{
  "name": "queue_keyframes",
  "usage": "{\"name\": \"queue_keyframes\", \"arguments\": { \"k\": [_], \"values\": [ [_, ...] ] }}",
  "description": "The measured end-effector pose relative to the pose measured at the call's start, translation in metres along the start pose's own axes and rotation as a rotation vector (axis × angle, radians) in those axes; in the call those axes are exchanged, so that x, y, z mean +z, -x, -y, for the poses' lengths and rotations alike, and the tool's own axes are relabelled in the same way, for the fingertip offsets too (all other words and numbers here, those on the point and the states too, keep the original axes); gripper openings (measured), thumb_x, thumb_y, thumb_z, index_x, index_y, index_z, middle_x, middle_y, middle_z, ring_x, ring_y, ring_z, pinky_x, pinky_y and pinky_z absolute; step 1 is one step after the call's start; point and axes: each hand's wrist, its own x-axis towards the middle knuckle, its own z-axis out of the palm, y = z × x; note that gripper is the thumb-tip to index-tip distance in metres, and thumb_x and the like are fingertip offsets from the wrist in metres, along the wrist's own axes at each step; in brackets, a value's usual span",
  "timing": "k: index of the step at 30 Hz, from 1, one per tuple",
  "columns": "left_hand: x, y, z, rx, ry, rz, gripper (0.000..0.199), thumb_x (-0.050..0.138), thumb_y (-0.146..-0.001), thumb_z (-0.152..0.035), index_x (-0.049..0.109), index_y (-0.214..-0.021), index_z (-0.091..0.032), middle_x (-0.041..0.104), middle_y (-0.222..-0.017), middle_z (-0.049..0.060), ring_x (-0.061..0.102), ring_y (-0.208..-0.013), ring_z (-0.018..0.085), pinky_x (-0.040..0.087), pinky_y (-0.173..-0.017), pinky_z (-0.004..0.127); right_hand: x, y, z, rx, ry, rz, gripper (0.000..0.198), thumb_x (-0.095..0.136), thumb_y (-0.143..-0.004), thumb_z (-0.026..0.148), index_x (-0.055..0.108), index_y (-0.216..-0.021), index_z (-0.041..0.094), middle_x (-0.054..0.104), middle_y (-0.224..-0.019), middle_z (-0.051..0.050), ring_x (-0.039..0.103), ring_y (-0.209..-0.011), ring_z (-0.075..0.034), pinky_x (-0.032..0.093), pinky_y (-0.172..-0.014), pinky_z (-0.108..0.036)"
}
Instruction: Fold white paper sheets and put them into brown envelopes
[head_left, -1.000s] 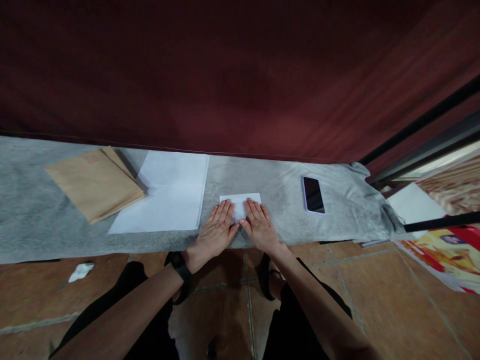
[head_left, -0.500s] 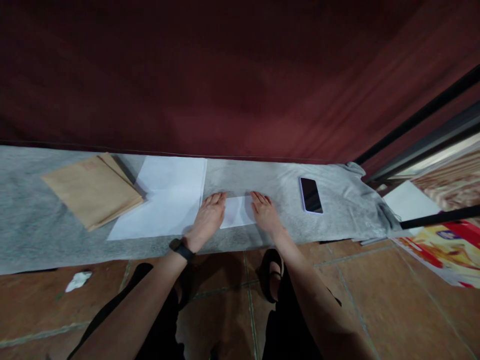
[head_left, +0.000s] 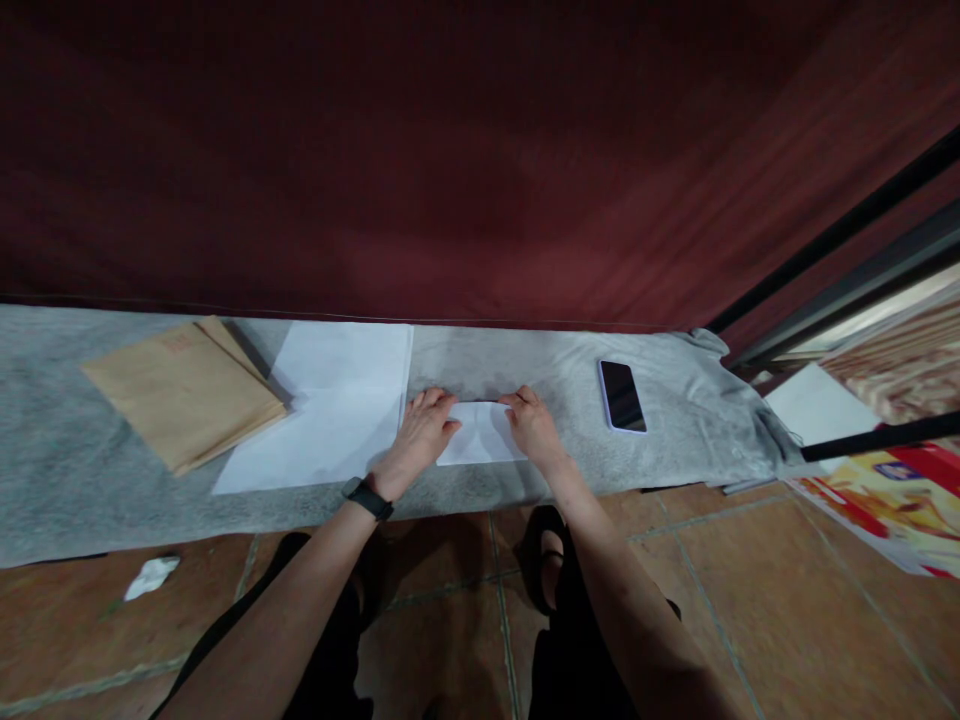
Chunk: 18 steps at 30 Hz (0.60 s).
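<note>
A folded sheet of white paper [head_left: 481,436] lies on the grey cloth in front of me, its far edge slightly raised. My left hand [head_left: 426,425] grips its far left corner, fingers at the edge and thumb over the near face. At the far right corner, my right hand [head_left: 531,425] has bent fingers closed on the paper, with the thumb mostly hidden. Left of my left hand lies a stack of larger white paper [head_left: 337,400]. Brown paper envelopes [head_left: 184,390] overlap its left side.
A phone [head_left: 622,396] with a dark screen lies to the right on the grey cloth [head_left: 690,430]. A dark red curtain [head_left: 480,200] hangs behind. On the tiled floor are a crumpled tissue [head_left: 152,577] and, at right, a red-and-yellow box [head_left: 900,500].
Both hands have gone from lying flatter on the folded paper to gripping its far corners with bent fingers. My left thumb now shows apart from the fingers. The view has shifted slightly.
</note>
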Motion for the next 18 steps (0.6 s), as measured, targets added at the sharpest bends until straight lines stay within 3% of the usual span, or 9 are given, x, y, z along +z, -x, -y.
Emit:
{"name": "queue_keyframes", "arguments": {
  "k": [3, 5, 8, 10, 13, 18],
  "values": [
    [-0.009, -0.003, -0.005, -0.025, 0.056, -0.096, 0.011, 0.059, -0.088, -0.015, 0.066, -0.096, -0.019, 0.066, -0.100, 0.009, 0.061, -0.098, 0.027, 0.049, -0.088, 0.042, -0.014, -0.002, 0.003, -0.029, -0.074, -0.122, 0.028, 0.048, -0.098, 0.014, 0.073, -0.108, 0.022, 0.067, -0.106, -0.008, 0.065, -0.099, -0.021, 0.051, -0.092, -0.034],
    [-0.020, -0.001, -0.012, -0.012, 0.088, -0.231, 0.008, 0.056, -0.091, -0.016, 0.063, -0.090, -0.020, 0.067, -0.096, 0.008, 0.061, -0.094, 0.026, 0.048, -0.086, 0.041, -0.026, 0.000, 0.005, -0.073, -0.138, -0.272, 0.024, 0.048, -0.100, 0.019, 0.071, -0.105, 0.023, 0.067, -0.103, -0.007, 0.064, -0.099, -0.021, 0.051, -0.092, -0.035],
    [-0.038, 0.008, -0.021, 0.082, 0.055, -0.469, 0.010, 0.052, -0.096, -0.019, 0.061, -0.094, -0.021, 0.067, -0.112, 0.009, 0.059, -0.105, 0.026, 0.045, -0.093, 0.044, -0.040, 0.007, 0.006, -0.143, -0.192, -0.468, 0.020, 0.050, -0.102, 0.024, 0.070, -0.103, 0.023, 0.067, -0.103, -0.007, 0.062, -0.103, -0.022, 0.050, -0.095, -0.039],
    [-0.044, 0.016, -0.025, 0.186, 0.006, -0.518, 0.012, 0.050, -0.097, -0.016, 0.061, -0.095, -0.021, 0.066, -0.118, 0.010, 0.058, -0.111, 0.026, 0.043, -0.098, 0.046, -0.044, 0.014, 0.005, -0.181, -0.184, -0.500, 0.018, 0.051, -0.101, 0.025, 0.069, -0.102, 0.024, 0.067, -0.104, -0.006, 0.061, -0.105, -0.023, 0.049, -0.098, -0.041],
    [-0.043, 0.027, -0.026, 0.309, -0.060, -0.408, 0.017, 0.048, -0.095, -0.011, 0.062, -0.097, -0.020, 0.066, -0.122, 0.011, 0.057, -0.117, 0.026, 0.041, -0.105, 0.047, -0.043, 0.024, -0.001, -0.239, -0.119, -0.423, 0.018, 0.051, -0.100, 0.021, 0.069, -0.101, 0.023, 0.068, -0.101, -0.007, 0.061, -0.104, -0.023, 0.048, -0.100, -0.042],
    [-0.029, 0.038, -0.023, 0.357, -0.106, -0.142, 0.022, 0.047, -0.091, -0.005, 0.062, -0.099, -0.018, 0.066, -0.122, 0.011, 0.060, -0.114, 0.026, 0.042, -0.107, 0.046, -0.035, 0.041, -0.010, -0.349, 0.025, -0.154, 0.018, 0.052, -0.097, 0.013, 0.069, -0.099, 0.021, 0.068, -0.096, -0.006, 0.061, -0.098, -0.023, 0.047, -0.099, -0.040]
  ]
}}
